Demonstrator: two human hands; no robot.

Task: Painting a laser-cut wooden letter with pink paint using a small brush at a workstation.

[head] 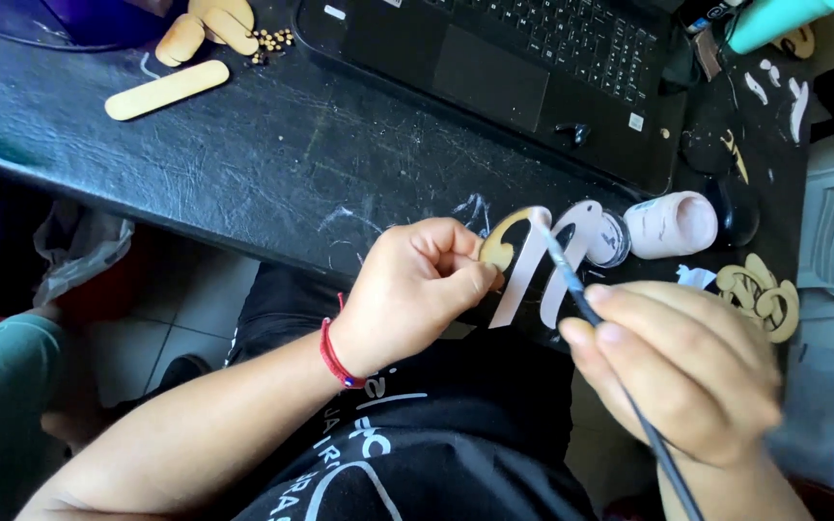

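Pinching the flat wooden letter cutout [533, 265], partly painted pink, in a tight grip above the black tabletop [243, 164] edge, the left hand [412, 289] steadies it while the right hand [687, 371] holds the thin dark-handled paintbrush [581, 299], whose wet bristles could, I think, smear paint onto the pinching fingers [465, 275].

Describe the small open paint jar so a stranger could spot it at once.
Start at the black laptop on the dark table. Below its right corner, by the table's near edge, the paint jar lies on its side. Unlike the flat wooden cutouts nearby, it is round, pale pink.
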